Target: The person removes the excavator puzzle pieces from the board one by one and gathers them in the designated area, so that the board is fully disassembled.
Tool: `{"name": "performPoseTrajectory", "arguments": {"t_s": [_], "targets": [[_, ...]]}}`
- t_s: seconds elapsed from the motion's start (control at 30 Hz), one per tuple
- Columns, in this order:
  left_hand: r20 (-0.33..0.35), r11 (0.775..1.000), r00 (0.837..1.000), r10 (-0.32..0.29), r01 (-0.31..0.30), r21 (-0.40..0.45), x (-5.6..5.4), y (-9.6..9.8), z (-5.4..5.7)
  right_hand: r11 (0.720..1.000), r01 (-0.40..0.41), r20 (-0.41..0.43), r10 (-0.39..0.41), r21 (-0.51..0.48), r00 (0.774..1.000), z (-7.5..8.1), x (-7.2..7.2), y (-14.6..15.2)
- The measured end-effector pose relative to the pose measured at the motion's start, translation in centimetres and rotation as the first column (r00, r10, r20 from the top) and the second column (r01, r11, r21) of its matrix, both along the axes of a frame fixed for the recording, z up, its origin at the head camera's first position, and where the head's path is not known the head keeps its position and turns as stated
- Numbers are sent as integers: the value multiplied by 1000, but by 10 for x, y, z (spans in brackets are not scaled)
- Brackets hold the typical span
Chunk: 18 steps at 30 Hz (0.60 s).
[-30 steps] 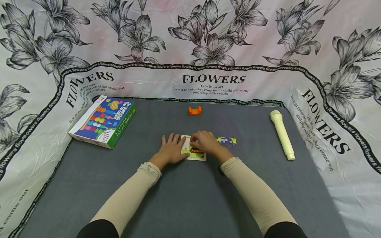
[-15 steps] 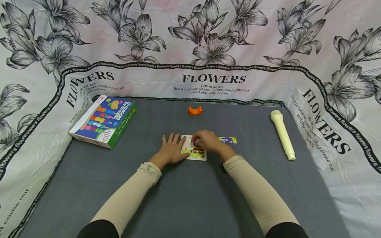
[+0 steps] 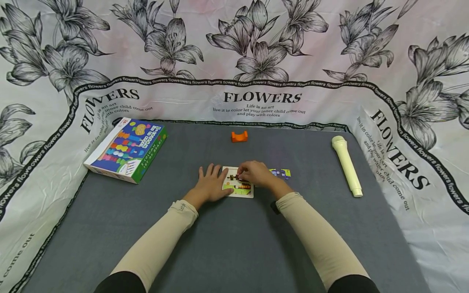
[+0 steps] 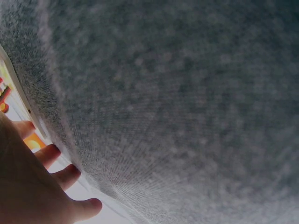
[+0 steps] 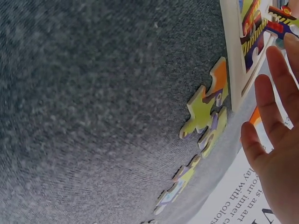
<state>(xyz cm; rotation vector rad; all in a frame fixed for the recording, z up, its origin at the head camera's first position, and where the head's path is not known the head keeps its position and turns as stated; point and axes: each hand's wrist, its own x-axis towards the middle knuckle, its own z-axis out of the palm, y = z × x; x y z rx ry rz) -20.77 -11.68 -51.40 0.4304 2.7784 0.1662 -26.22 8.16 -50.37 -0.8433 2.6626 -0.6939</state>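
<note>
A small white-framed jigsaw board (image 3: 252, 195) lies on the grey table, with yellow-green and orange pieces along its lower part. My left hand (image 3: 209, 185) rests flat at its left side, fingers spread and thumb over the lower left edge. Over the upper right of the board, my right hand (image 3: 256, 175) pinches a puzzle piece (image 5: 279, 27) between thumb and fingertips. That piece shows red, dark blue and yellow-striped parts in the right wrist view, and the fingers hide it in the head view. Several loose puzzle pieces (image 5: 201, 112) lie just right of the board.
A blue and green toy box (image 3: 128, 148) lies at the left. Behind the board sits a small orange holder (image 3: 239, 136). A pale yellow stick-like tube (image 3: 347, 166) lies on the right. Flower-printed cloth (image 3: 261, 110) borders the table's back and sides.
My right hand has shifted slightly right over the board, uncovering dark and coloured parts of its upper middle. The left hand has stayed in place.
</note>
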Motion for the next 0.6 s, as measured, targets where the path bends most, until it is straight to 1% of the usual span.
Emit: {"name": "performPoseTrajectory", "arguments": {"t_s": [0.13, 0.3, 0.43, 0.57, 0.6], "targets": [[7, 1000, 1000, 0, 0, 0, 0, 3, -2, 999, 28, 35, -27, -42, 999, 4, 2, 6], [-3, 1000, 1000, -3, 3, 13, 0, 5, -7, 992, 100, 74, -94, -81, 993, 15, 2, 27], [-26, 1000, 1000, -12, 13, 28, 0, 3, -8, 989, 115, 68, -109, -91, 992, 21, 2, 52], [-26, 1000, 1000, -14, 15, 21, -1, 0, -7, 991, 107, 61, -102, -83, 993, 20, 2, 74], [-16, 1000, 1000, -11, 11, 16, -1, 0, -6, 991, 104, 63, -99, -81, 993, 20, 2, 78]]}}
